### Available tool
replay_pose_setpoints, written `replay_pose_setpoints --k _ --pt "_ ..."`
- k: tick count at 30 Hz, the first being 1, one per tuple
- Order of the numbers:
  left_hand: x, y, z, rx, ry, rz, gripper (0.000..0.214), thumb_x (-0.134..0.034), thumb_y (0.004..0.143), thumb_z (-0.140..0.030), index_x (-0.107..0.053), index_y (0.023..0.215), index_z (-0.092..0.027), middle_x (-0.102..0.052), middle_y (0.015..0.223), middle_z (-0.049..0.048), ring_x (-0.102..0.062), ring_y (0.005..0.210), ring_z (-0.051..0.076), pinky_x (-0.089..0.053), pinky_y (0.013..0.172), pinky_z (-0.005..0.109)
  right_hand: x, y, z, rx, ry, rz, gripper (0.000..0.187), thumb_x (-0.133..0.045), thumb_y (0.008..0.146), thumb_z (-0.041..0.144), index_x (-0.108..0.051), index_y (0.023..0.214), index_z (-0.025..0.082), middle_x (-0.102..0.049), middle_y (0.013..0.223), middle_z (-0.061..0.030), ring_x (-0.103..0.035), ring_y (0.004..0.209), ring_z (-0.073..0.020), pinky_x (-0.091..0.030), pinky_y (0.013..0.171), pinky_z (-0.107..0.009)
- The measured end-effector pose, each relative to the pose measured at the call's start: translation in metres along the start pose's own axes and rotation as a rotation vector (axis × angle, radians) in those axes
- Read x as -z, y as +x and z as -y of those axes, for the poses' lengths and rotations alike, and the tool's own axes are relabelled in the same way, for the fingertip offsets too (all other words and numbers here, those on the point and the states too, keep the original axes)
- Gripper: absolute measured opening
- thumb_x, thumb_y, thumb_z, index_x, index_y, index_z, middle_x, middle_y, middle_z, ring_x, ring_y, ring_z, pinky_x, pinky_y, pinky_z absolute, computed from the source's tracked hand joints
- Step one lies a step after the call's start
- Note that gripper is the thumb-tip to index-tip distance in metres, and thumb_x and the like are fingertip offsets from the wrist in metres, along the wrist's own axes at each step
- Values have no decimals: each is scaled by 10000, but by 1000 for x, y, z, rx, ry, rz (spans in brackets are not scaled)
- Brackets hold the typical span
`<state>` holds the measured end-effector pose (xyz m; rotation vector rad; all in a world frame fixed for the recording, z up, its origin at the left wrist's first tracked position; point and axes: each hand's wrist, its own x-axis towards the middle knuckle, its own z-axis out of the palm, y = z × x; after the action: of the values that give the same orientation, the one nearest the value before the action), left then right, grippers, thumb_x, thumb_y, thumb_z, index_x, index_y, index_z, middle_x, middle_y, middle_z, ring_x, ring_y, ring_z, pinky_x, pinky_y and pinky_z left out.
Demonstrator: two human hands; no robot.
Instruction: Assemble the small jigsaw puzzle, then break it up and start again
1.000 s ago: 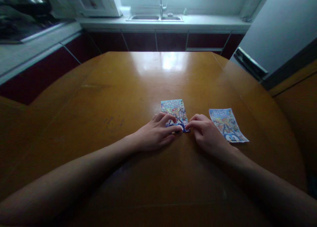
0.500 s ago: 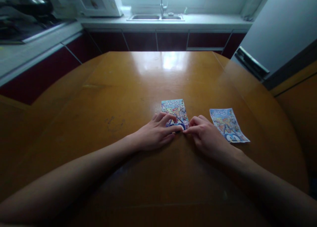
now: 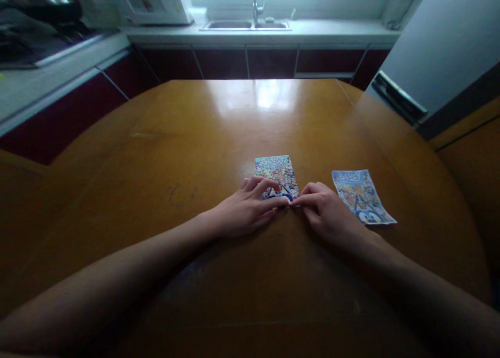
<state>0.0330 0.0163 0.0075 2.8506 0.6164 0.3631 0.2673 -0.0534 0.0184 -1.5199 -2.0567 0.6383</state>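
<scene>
Shifting slightly upward, the right hand (image 3: 327,211) seems to work the card (image 3: 275,166) mid-frame, its hold unclear, the left hand (image 3: 250,211) resting there, fingers parted.

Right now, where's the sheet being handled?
In the head view, the sheet lies on the table, partly under the left hand, the right hand by its near right corner.

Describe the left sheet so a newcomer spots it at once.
On the wooden table lie two colourful sheets. The left sheet is partly covered by the left hand. Unlike the right sheet, which lies beyond the right hand, it has both hands at its near edge.
</scene>
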Motion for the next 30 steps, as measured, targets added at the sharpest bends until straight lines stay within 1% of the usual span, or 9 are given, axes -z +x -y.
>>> replay_pose_setpoints --k 6,9,12,15,18,21,25,28,30 --pt "1 0 -1 -9 -59 -48 338 -562 950 -292 -581 1285 -337 -503 1292 72 -409 1219 276 -371 1064 476 -1 1 3 -24 13 -3 271 -530 850 81 -750 886 234 -632 874 -58 -568 894 -219 -476 808 -374" --pt "4 2 5 64 -161 -220 288 -551 951 -245 -590 1236 -268 -571 1175 66 -483 1129 228 -426 1017 418 0 2 4 -50 98 -92 217 -538 870 114 -726 910 214 -640 885 -50 -580 862 -199 -475 782 -353" --pt "6 5 18 234 -173 -439 201 -557 930 -195 -608 1124 -201 -628 1052 59 -539 1038 212 -470 951 400 3 4 1 -74 121 -240 171 -541 888 158 -702 928 198 -642 882 -44 -578 813 -186 -468 742 -344" --pt "8 6 32 368 -151 -503 200 -594 888 -174 -615 1086 -179 -658 1052 62 -574 1032 215 -492 940 407 4 5 -3 -83 80 -333 175 -533 881 157 -695 937 195 -638 893 -54 -581 830 -198 -465 745 -357" --pt "8 6 37 415 -156 -436 287 -608 885 -219 -600 1169 -173 -653 1157 82 -585 1102 222 -492 987 419 4 7 -7 -78 41 -348 196 -516 880 152 -694 946 200 -643 932 -74 -587 900 -226 -467 782 -383" --pt "8 5 36 371 -174 -319 454 -608 890 -290 -529 1321 -170 -606 1302 111 -554 1222 245 -459 1065 450 3 8 -10 -66 28 -346 216 -496 877 141 -691 944 206 -645 946 -87 -585 942 -243 -472 812 -404" --pt "5 4 36 323 -136 -200 584 -553 912 -354 -423 1448 -162 -451 1504 121 -386 1417 269 -335 1183 481 1 9 -11 -64 14 -336 222 -495 875 138 -692 952 205 -646 966 -91 -578 957 -245 -475 849 -421" --pt "3 4 37 316 -58 -111 615 -495 924 -328 -356 1497 -154 -349 1572 102 -273 1479 256 -258 1224 473 -2 8 -10 -45 9 -301 201 -512 891 169 -693 972 200 -640 998 -96 -571 987 -247 -473 886 -426" --pt "2 4 37 335 -16 -69 626 -468 931 -328 -324 1513 -146 -305 1592 104 -238 1493 255 -236 1230 478 -5 8 -8 -28 -17 -262 210 -522 908 208 -684 1041 199 -629 1044 -104 -563 1018 -255 -465 916 -437"
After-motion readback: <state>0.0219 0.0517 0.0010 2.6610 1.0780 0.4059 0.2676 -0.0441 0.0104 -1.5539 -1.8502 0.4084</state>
